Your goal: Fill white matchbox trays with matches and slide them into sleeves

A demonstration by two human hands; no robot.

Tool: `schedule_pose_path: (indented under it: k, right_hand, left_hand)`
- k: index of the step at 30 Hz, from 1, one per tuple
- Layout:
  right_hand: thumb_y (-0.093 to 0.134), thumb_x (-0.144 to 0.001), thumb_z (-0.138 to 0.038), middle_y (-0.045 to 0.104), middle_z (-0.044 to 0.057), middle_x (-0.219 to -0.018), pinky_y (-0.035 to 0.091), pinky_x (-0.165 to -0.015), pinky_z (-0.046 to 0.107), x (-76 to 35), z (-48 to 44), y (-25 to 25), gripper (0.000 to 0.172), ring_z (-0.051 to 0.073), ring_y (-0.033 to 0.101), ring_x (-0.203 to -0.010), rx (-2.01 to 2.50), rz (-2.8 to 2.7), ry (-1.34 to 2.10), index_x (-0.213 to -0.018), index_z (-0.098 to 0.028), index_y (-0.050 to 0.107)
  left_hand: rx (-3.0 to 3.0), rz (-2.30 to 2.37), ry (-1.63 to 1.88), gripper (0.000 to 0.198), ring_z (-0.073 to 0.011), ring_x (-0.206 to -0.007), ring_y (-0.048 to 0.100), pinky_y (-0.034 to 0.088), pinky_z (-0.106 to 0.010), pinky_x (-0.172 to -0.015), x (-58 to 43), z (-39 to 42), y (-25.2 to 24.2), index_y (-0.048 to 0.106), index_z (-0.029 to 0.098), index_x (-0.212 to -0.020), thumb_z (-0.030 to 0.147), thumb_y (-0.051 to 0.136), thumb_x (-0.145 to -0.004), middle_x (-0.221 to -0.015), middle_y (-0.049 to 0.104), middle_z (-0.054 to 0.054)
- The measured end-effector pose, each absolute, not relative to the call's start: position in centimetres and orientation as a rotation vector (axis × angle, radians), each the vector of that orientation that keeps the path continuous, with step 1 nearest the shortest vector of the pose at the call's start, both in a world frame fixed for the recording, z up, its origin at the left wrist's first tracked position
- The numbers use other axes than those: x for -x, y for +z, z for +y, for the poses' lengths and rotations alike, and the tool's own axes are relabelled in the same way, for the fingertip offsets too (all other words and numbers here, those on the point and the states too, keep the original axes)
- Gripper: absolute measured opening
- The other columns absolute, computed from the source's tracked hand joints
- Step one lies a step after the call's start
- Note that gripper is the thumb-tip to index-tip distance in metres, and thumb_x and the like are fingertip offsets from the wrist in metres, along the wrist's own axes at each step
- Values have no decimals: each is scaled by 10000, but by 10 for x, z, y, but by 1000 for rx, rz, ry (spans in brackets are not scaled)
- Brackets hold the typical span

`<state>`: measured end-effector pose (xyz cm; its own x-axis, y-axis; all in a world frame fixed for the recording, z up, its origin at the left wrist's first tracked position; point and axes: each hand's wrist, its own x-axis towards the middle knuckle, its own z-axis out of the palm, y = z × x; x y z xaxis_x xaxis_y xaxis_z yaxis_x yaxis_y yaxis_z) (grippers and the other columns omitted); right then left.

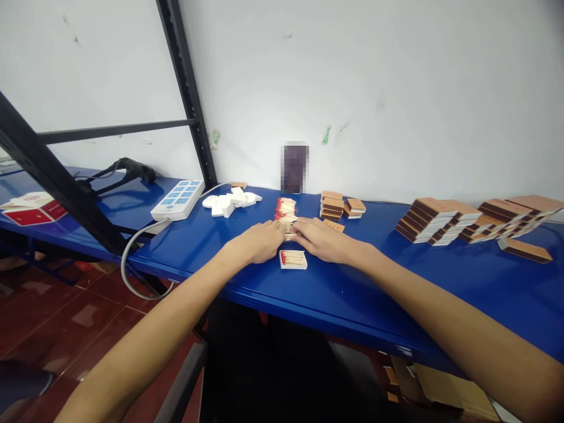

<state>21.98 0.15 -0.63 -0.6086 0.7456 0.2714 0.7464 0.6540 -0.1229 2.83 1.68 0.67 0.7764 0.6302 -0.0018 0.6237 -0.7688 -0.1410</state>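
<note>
A pile of red-headed matches (286, 209) lies on the blue table. At its near end, my left hand (265, 239) comes in from the left with its fingers curled onto the matches. My right hand (321, 239) meets it from the other side, thumb and fingers closed on the same sticks. The fingertips nearly touch, so the exact number of matches between them is hidden. Just below the hands sits a white matchbox tray (294, 265) holding a layer of matches, heads to the left.
Small stacks of matchboxes (332, 205) stand right of the pile; larger matchbox stacks (434, 218) are farther right. On the left are white box trays (227, 204), a power strip (178, 200) with its cable, and a black rack post (187, 76). A blurred dark object (294, 170) leans on the wall.
</note>
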Motion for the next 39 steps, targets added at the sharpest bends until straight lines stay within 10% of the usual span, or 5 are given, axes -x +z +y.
schedule_pose_path:
  k: [11, 25, 39]
  right_hand:
    - [551, -873, -380, 596, 3, -599, 306, -487, 263, -224, -39, 42, 263, 115, 478, -507, 1287, -2601, 609, -705, -195, 632]
    - [587, -843, -387, 698, 15, -649, 452, -526, 244, -221, -37, 36, 241, 134, 616, -522, 1336, -2525, 886, -836, -190, 726]
    - [597, -810, -405, 708, 27, -699, 469, -565, 224, -225, -36, 38, 284, 136, 643, -581, 1379, -2454, 947, -848, -165, 743]
  left_hand:
    - [3097, -973, 78, 175, -206, -789, 572, 443, -326, -733, -20, -25, 34, 529, 164, -841, 188, 381, -932, -928, 595, -87]
    - [3220, -1112, -591, 326, -208, -1126, 520, 414, -320, -969, 8, -36, 11, 577, 241, -1189, 358, 592, -886, -1161, 584, -41]
    - [3225, -984, -778, 277, -200, -1048, 548, 425, -338, -934, 7, -30, -7, 630, 248, -1186, 318, 565, -926, -1081, 640, -39]
